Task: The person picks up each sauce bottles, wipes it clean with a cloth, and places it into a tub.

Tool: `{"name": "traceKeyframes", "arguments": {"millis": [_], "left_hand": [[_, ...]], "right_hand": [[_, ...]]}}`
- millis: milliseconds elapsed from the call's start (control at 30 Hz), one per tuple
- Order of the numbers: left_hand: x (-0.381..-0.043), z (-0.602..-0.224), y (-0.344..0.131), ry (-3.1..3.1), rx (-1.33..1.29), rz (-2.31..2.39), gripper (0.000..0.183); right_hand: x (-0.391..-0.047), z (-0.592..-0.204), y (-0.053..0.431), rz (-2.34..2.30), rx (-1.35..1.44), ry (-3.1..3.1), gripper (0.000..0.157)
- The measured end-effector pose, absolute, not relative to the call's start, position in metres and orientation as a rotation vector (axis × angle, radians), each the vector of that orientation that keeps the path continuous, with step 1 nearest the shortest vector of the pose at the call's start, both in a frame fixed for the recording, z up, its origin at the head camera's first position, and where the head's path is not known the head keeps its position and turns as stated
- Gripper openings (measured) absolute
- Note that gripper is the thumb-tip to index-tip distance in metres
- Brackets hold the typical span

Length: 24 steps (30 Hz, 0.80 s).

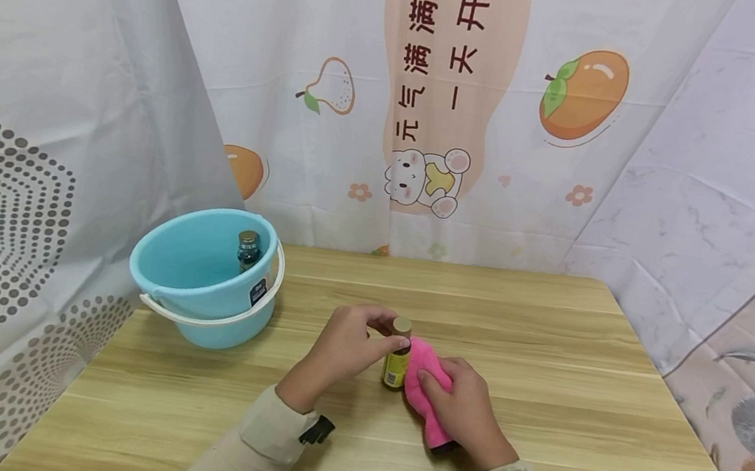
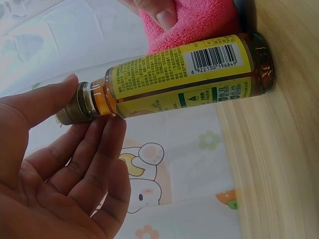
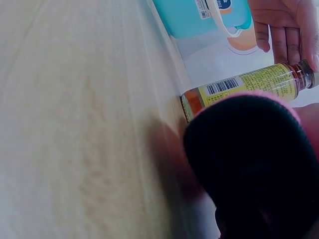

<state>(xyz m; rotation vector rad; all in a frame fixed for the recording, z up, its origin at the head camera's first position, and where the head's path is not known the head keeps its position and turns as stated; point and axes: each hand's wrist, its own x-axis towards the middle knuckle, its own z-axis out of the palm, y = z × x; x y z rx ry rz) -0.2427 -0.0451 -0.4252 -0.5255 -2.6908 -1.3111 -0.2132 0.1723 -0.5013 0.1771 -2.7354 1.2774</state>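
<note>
A small glass bottle (image 1: 395,370) with a yellow label and a gold cap stands upright on the wooden table. My left hand (image 1: 343,348) pinches it at the cap and neck, thumb on one side and fingertips on the other, as the left wrist view shows. In my right hand (image 1: 465,407) is a pink terry cloth (image 1: 422,364), gripped against the right side of the bottle (image 2: 184,74). A dark end shows at the cloth's lower edge; in the right wrist view a large black surface (image 3: 249,159) with a pink rim hides most of that hand.
To the left stands a light blue bucket (image 1: 198,306) with a white handle. Inside it, another bottle (image 1: 248,250) with a gold cap leans near the right wall. Printed curtains (image 1: 331,155) hang behind the table (image 1: 549,359) and at both sides.
</note>
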Motion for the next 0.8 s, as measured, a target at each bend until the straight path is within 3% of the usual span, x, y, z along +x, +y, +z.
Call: {"name": "traceKeyframes", "arguments": {"millis": [800], "left_hand": [[-0.2435,-0.4252,-0.0461,-2.678,-0.534,-1.306,0.032]], "right_hand": [[-0.2154,-0.5034,0.1734,1.305,0.158,-2.733,0.035]]}}
